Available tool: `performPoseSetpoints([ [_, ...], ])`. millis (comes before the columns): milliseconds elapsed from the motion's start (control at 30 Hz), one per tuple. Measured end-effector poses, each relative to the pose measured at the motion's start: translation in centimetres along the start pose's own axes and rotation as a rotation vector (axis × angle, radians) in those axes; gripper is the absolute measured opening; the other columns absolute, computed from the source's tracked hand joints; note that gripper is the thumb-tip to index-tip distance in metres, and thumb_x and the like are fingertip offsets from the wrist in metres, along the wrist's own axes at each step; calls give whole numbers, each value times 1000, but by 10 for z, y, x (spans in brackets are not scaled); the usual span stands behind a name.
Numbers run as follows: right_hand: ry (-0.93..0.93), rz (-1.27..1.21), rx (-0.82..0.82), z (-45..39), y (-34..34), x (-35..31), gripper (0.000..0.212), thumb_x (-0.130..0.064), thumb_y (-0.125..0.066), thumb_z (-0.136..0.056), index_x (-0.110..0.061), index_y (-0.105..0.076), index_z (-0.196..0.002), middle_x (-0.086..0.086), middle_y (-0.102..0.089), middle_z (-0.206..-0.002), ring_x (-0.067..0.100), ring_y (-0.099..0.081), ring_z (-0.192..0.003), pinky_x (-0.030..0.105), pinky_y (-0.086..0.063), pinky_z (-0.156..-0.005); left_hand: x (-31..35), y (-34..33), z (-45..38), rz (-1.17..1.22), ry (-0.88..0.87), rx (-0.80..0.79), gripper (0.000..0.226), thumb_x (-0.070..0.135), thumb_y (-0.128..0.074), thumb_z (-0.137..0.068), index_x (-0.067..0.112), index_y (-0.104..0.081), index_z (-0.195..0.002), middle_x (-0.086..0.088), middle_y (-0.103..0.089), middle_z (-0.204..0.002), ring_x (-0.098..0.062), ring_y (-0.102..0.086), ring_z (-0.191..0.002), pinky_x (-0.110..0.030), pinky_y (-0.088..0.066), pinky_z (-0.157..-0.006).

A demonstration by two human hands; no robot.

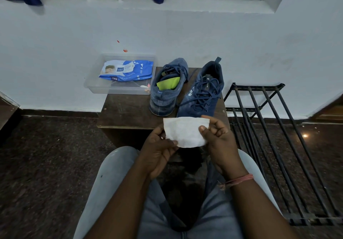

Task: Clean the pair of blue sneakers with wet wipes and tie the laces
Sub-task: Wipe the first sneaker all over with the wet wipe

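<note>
The sneakers stand side by side on a small dark wooden table (126,112) directly in front of me, against a pale wall. The left sneaker (167,88) has its heel toward me and its toe toward the wall; a yellow-green insert shows inside its opening, and its laces lie loose over the tongue. The right sneaker (202,92) points the other way, toe toward me and heel tab up at the far end, with its laces threaded but slack and untied. The two shoes are just beside each other, nearly touching at mid-length. I hold a white wet wipe (185,132) spread flat between both hands, just in front of the near edge of the table. My left hand (159,149) pinches its lower left corner between thumb and fingers; my right hand (219,142) grips its right edge, thumb on the near face, fingers curled behind. The wipe shows faint grey marks. To the left of the shoes, a clear plastic tray (92,86) overhangs the table's far left corner and holds a blue and white pack of wipes (128,70). A black metal rack (269,127) stands on the floor to the right of the table. A reddish thread band (239,180) circles my right wrist.
</note>
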State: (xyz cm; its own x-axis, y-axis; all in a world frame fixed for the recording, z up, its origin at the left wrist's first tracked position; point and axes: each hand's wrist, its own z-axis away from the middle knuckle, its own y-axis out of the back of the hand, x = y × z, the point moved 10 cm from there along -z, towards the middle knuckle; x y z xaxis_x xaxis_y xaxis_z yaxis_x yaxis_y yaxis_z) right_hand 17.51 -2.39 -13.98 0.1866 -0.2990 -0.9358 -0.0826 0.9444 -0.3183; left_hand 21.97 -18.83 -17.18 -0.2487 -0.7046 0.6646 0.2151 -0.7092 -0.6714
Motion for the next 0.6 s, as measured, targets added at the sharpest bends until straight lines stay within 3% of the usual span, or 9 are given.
performPoseSetpoints([
  [133,9,-31,12,1,-1,-2,33,-11,-71,-84,-20,-71,-115,40,-61,-112,37,-65,-103,59,-50,-97,5,-2,3,67,13,-26,69,-9,-54,-76,2,-49,-143,-22,-59,-141,-36,-59,-129,-45,-49,-107],
  [300,75,50,33,0,2,-7,39,-5,-70,-91,-21,-62,-126,19,-64,-87,29,-62,-88,47,-52,-88,3,-4,2,70,33,-10,47,14,-57,-98,-2,-52,-142,-23,-58,-142,-39,-55,-134,-54,-37,-117],
  [400,104,75,23,2,2,-15,36,2,-71,-87,-15,-59,-116,16,-68,-101,24,-67,-92,36,-57,-78,9,6,-2,15,-58,90,50,2,-63,-93,2,-52,-142,-22,-60,-139,-39,-58,-129,-53,-46,-109],
  [467,103,108,-34,3,-4,-18,32,8,-71,-85,-13,-62,-108,7,-69,-97,16,-66,-86,28,-55,-75,14,10,-2,25,-99,97,61,-9,-62,-89,7,-47,-146,-21,-60,-140,-39,-58,-130,-53,-49,-105],
  [600,34,133,-129,4,-12,-10,40,13,-67,-85,-10,-66,-117,5,-75,-110,18,-71,-103,28,-57,-87,24,3,1,66,-154,30,83,-15,-63,-78,15,-40,-153,-19,-56,-145,-36,-55,-133,-44,-55,-100],
])
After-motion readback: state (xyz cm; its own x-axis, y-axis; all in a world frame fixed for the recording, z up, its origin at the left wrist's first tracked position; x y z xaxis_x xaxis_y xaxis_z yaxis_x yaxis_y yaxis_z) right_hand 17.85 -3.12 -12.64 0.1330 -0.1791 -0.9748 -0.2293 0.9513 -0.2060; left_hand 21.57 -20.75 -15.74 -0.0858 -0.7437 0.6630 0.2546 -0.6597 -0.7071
